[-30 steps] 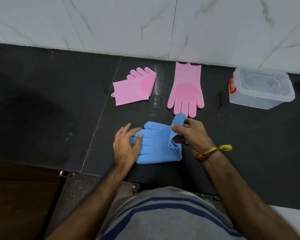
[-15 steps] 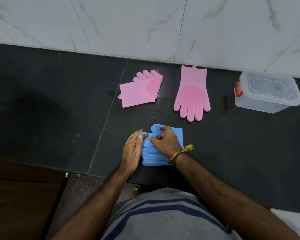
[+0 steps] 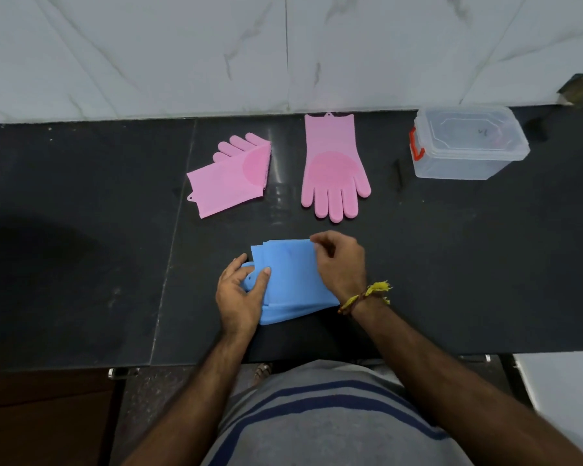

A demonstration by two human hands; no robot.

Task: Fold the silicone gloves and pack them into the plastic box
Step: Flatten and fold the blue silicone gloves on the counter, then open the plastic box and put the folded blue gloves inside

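Dark stone tabletop (image 3: 81, 264) carries, near its front edge, the blue gloves (image 3: 290, 280) mid-fold, left hand (image 3: 241, 294) pinching their left side, right hand (image 3: 342, 264) gripping the far corner, fingertips hidden; next likely pressing flat; beyond lie pink gloves (image 3: 334, 166), closed plastic box (image 3: 468, 146) far right.

Blue gloves (image 3: 292, 280): folded, near centre. Folded pink glove (image 3: 231, 178), flat pink glove (image 3: 334, 166): far. Clear lidded box (image 3: 468, 144): far right.

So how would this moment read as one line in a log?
step: folding blue glove | left hand: on it | right hand: on it | plastic box: lid shut
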